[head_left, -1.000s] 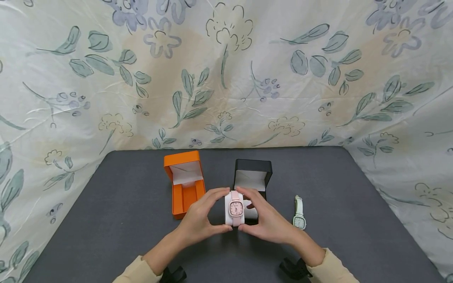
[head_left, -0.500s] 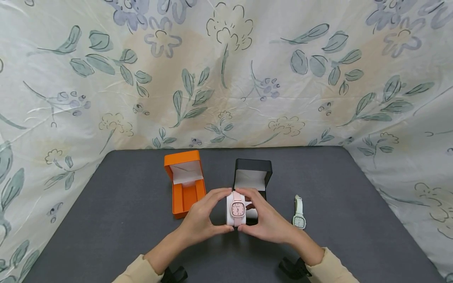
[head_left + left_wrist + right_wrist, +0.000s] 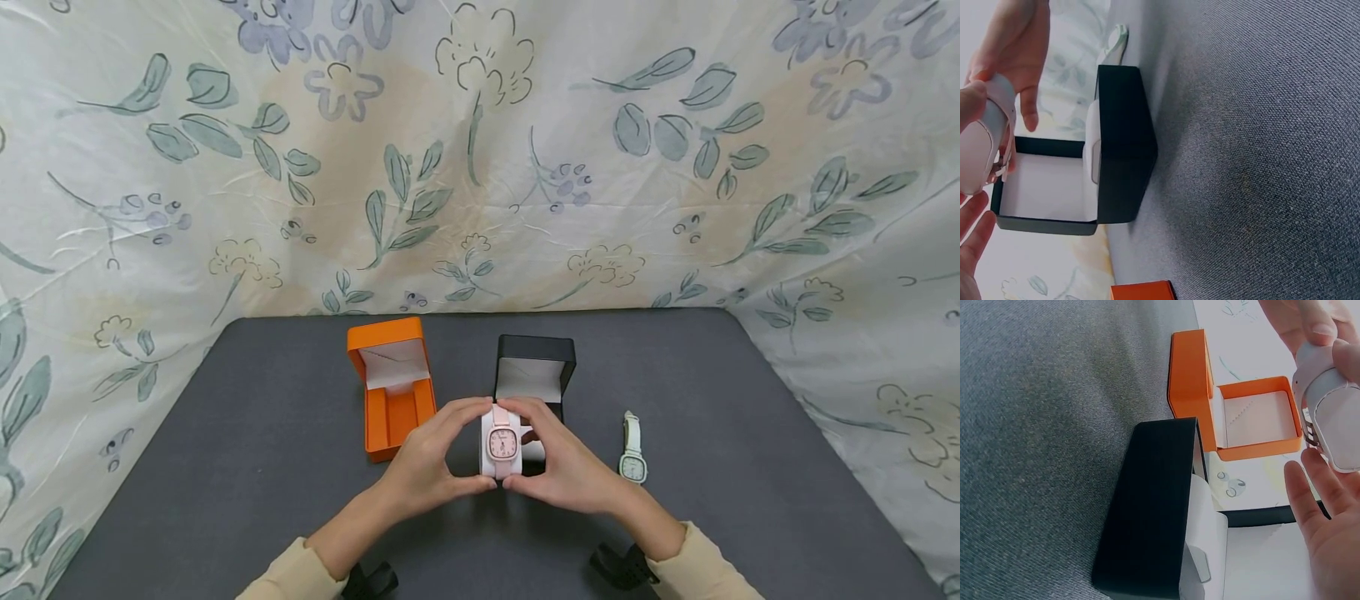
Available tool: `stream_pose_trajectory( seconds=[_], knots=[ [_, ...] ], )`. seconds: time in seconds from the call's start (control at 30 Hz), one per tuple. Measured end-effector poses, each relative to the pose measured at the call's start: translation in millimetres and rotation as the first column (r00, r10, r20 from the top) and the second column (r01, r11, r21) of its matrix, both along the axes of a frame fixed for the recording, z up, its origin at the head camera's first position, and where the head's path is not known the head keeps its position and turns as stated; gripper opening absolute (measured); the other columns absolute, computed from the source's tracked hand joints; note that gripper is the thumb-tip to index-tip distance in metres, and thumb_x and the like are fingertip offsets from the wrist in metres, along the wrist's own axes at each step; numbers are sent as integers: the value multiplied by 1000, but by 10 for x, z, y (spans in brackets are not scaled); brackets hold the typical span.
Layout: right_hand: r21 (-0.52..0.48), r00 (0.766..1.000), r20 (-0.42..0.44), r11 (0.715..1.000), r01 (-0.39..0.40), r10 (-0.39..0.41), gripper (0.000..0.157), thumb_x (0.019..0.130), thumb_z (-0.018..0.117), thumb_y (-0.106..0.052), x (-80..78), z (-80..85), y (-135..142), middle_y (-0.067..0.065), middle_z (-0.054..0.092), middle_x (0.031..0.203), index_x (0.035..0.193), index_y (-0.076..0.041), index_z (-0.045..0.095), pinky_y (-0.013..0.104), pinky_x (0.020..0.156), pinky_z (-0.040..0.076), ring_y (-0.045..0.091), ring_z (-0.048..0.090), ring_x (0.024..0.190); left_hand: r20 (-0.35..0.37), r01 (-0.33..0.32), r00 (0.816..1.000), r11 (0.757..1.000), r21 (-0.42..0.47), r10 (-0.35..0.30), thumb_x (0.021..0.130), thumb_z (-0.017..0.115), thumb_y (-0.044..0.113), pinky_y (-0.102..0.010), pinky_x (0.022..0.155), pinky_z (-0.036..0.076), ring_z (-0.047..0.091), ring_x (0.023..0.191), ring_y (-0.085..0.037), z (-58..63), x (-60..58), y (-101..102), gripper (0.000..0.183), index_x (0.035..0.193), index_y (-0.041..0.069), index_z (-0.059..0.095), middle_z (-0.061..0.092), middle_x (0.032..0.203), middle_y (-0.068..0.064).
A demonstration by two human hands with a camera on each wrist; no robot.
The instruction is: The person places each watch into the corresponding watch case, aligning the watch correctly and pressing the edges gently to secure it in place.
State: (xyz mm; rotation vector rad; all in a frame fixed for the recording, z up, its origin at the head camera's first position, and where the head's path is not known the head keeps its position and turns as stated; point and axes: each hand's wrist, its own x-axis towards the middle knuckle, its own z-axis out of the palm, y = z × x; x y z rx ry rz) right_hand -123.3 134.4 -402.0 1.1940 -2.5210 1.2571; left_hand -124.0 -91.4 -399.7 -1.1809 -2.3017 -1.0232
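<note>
A pink wristwatch (image 3: 503,443) with a squarish face is wrapped around a white cushion (image 3: 486,457). My left hand (image 3: 429,454) holds its left side, and my right hand (image 3: 561,461) holds the right, each with thumb at the near edge and fingers at the far edge. The watch is raised in front of the open black box (image 3: 536,348), partly covering it. From the left wrist, the strap's metal buckle (image 3: 1000,167) shows on the cushion's far side. Inside the black box is another white cushion (image 3: 1205,531).
To the left stands an open orange box (image 3: 390,335) with a bare orange compartment and white lid lining. A mint green watch (image 3: 633,450) lies on the grey table (image 3: 720,400) right of the right hand. Floral cloth (image 3: 480,167) hangs behind and along the sides.
The pink watch on its cushion has shifted very slightly to the right between my hands. Both hands keep their hold, and the boxes and the mint green watch stay put.
</note>
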Motion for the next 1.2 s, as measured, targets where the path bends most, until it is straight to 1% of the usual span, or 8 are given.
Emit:
stream_pose_trajectory(
  seconds=[0.33, 0.57, 0.7, 0.8, 0.97, 1.03, 1.1, 1.2],
  knots=[
    [-11, 1000, 1, 1000, 6, -6, 83, 76, 75, -25, 1, -2, -13, 2, 37, 135, 142, -13, 26, 33, 84, 49, 12, 45, 111, -6, -2, 1000, 1000, 0, 2, 66, 82, 34, -38, 91, 47, 51, 115, -18, -2, -7, -10, 83, 134, 8, 42, 48, 131, -6],
    [4, 999, -33, 1000, -1, 1, 85, 76, 75, -23, -14, 1, -7, 3, 37, 135, 143, -9, 25, 29, 85, 48, 12, 44, 114, 1, -7, 1000, 1000, -2, 7, 66, 82, 35, -37, 92, 47, 51, 115, -18, -20, -17, -45, 84, 134, 8, 41, 48, 132, -5],
    [24, 999, -39, 1000, 11, -10, 86, 76, 76, -23, -23, 12, 2, 2, 37, 136, 144, -12, 25, 31, 85, 49, 12, 44, 115, 10, -16, 1000, 1000, 1, 16, 65, 82, 34, -37, 92, 47, 51, 115, -18, -33, -23, -68, 84, 134, 7, 42, 48, 131, -5],
    [47, 999, -26, 999, 27, -25, 89, 74, 76, -23, -28, 8, 1, -1, 36, 138, 145, -17, 23, 34, 86, 49, 11, 43, 116, 9, -19, 1000, 1000, 4, 19, 65, 82, 35, -37, 92, 47, 51, 115, -18, -40, -28, -83, 85, 134, 7, 42, 48, 131, -4],
    [74, 998, -38, 995, 60, -58, 90, 72, 78, -24, -38, -14, -20, -7, 36, 137, 144, -18, 25, 36, 86, 49, 9, 43, 117, 19, -26, 999, 1000, 3, 26, 65, 83, 35, -37, 92, 47, 51, 115, -17, -35, -25, -101, 85, 134, 7, 43, 48, 131, -4],
    [83, 996, -54, 994, 73, -69, 87, 71, 79, -26, -43, -15, -33, -7, 38, 135, 142, -16, 29, 36, 86, 48, 9, 44, 116, 31, -33, 999, 999, -1, 33, 64, 83, 35, -35, 91, 48, 51, 115, -16, -38, -20, -110, 85, 134, 9, 43, 48, 132, -3],
    [95, 994, -69, 992, 87, -80, 85, 71, 79, -29, -47, -12, -46, -8, 40, 134, 140, -17, 32, 35, 86, 48, 9, 44, 115, 45, -39, 998, 999, -3, 39, 64, 84, 34, -32, 87, 50, 52, 113, -15, -48, -15, -122, 85, 134, 10, 43, 47, 132, -2],
    [114, 992, -89, 989, 98, -88, 82, 70, 80, -30, -53, -13, -67, -7, 42, 132, 137, -13, 36, 33, 86, 47, 12, 46, 114, 62, -49, 997, 999, -8, 49, 62, 84, 33, -28, 79, 53, 53, 110, -15, -69, -9, -141, 85, 134, 9, 44, 47, 132, -1]
  ],
)
